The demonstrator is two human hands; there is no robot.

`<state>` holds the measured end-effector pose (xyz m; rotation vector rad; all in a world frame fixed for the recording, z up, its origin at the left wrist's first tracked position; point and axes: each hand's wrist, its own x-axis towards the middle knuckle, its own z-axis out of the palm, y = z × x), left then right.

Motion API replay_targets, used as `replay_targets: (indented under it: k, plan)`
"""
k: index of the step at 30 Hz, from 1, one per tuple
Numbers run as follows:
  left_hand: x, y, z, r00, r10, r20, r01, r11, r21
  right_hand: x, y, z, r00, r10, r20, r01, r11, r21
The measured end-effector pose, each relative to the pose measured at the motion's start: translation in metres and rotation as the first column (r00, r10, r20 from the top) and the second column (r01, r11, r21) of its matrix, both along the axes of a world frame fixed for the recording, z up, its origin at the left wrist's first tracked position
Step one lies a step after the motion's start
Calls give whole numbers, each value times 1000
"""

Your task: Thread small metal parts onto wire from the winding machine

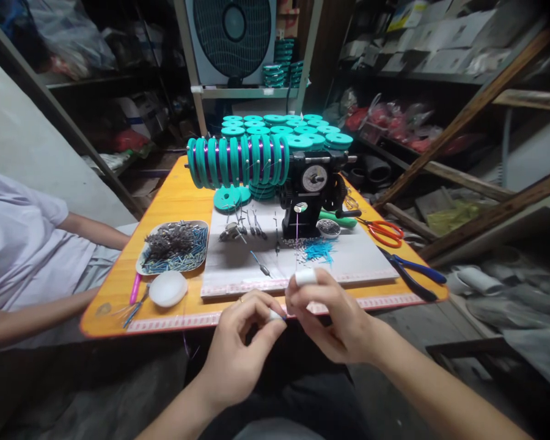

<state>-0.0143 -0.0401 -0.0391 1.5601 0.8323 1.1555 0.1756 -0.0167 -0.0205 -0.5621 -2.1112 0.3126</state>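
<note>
My left hand is pinched at the table's front edge, a small blue bit showing at its fingertips. Close to its right, my right hand has its fingers pressed together near a thin purple line that runs up toward the black winding machine. What the right fingers hold is too small to tell. White wraps cover a finger of each hand. Teal spools with purple wire sit in a row on the machine's shaft. Wires with small dark weights hang below them over the white board.
A tray of metal and blue pieces, a white dish and a pink pen lie left. Right are blue-handled pliers, orange-handled scissors and blue pieces. A person's arm rests beside the table.
</note>
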Motion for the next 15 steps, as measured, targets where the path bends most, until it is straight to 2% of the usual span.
replay_targets:
  k: [1, 3, 6, 7, 8, 9, 10, 11, 12, 13, 14, 15]
  plan:
    - [0, 0, 1, 992, -32, 123, 55, 980, -191, 2, -1, 1, 997, 38, 61, -42, 997, 61]
    - [2, -1, 3, 937, -53, 346, 206, 882, -423, 4, -3, 4, 990, 62, 127, -73, 994, 86]
    - [6, -1, 3, 860, -35, 509, 347, 771, -535, 3, -4, 8, 994, 86, 75, -89, 995, 38]
    - [8, -2, 2, 856, -36, 516, 355, 766, -536, 2, -4, 9, 993, 100, 59, -101, 995, 21]
    - [8, -2, 1, 868, -48, 495, 338, 786, -517, 3, -5, 10, 993, 104, 46, -104, 995, -4]
    - [9, -2, 0, 897, -60, 438, 286, 834, -472, 3, -6, 11, 994, 99, 37, -98, 994, -37]
    - [8, -3, -1, 939, -55, 338, 192, 902, -386, 3, -6, 12, 996, 88, 29, -86, 994, -70]
    - [7, -3, -1, 978, -17, 206, 65, 971, -231, 3, -7, 13, 998, 67, 11, -65, 993, -98]
    - [6, -3, -2, 996, 62, 63, -62, 998, -6, 2, -7, 13, 999, 37, -11, -38, 992, -124]
    - [5, -3, -3, 984, 168, -60, -148, 956, 252, 0, -6, 14, 999, 4, -42, -10, 989, -150]
    - [4, -2, -4, 951, 274, -140, -174, 854, 490, -3, -4, 14, 997, -27, -73, 13, 982, -189]
    - [2, -1, -4, 917, 355, -181, -146, 723, 676, -6, -2, 14, 994, -53, -95, 29, 969, -244]
